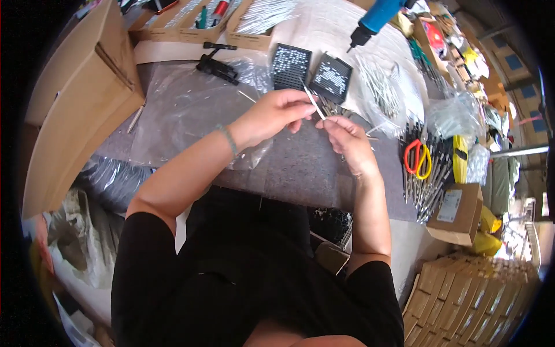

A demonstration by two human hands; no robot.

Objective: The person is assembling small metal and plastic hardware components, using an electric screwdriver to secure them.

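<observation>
My left hand (276,117) and my right hand (350,143) meet over the front part of the worktable. Between them is a thin, pale rod (315,104), held slanting. My left fingers pinch it along its length, while my right thumb and fingers grip its lower end. Just beyond my hands lie two black perforated trays (289,82) bearing many small pale pieces. Several short metal rods (330,109) lie between the trays and my right hand, partly hidden by it. A clear plastic sheet (173,124) spreads under my left forearm.
A blue power screwdriver (378,18) hangs above the far side. Bagged silver rods (378,95), red-and-yellow-handled scissors (417,159) and dark metal bits (425,194) lie to the right. A black fixture (218,68) sits back left, near a large cardboard box (87,110).
</observation>
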